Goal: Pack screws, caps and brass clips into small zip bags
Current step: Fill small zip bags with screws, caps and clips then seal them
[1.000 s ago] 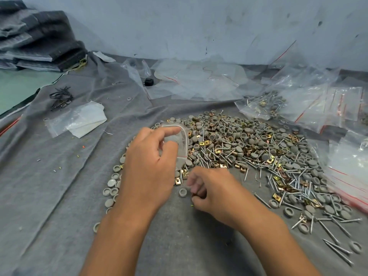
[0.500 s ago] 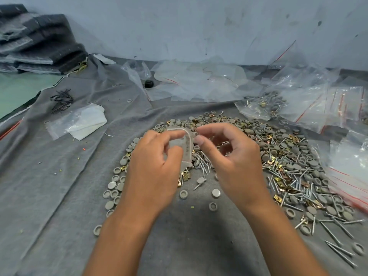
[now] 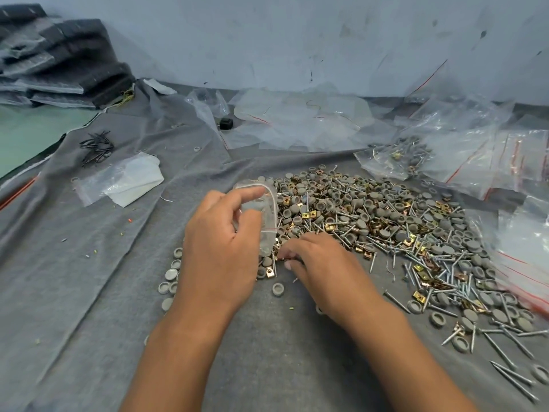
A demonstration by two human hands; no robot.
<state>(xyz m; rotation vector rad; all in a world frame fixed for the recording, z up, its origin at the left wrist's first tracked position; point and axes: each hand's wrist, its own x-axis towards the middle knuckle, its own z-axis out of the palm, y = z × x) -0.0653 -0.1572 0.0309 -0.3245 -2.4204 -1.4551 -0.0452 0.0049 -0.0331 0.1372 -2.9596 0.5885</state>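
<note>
On the bench, head view: I saw one mixed pile of screws, caps and brass clips [image 3: 371, 221] spread over grey felt [image 3: 89, 263].
Left hand [image 3: 219, 251]: fingers and thumb pinched a small zip bag [image 3: 266, 221], lifted mouth-up beside the pile, likely to take parts.
Right hand [image 3: 315, 263]: fingers curled down at the pile's near edge, apparently picking; whether they held anything, I could not tell.
Spare bags [image 3: 297, 123]: heaped behind, within reach.

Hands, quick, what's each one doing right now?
Left hand: holding the small zip bag open.
Right hand: fingers curled at the pile's edge; contents cannot be told.
</note>
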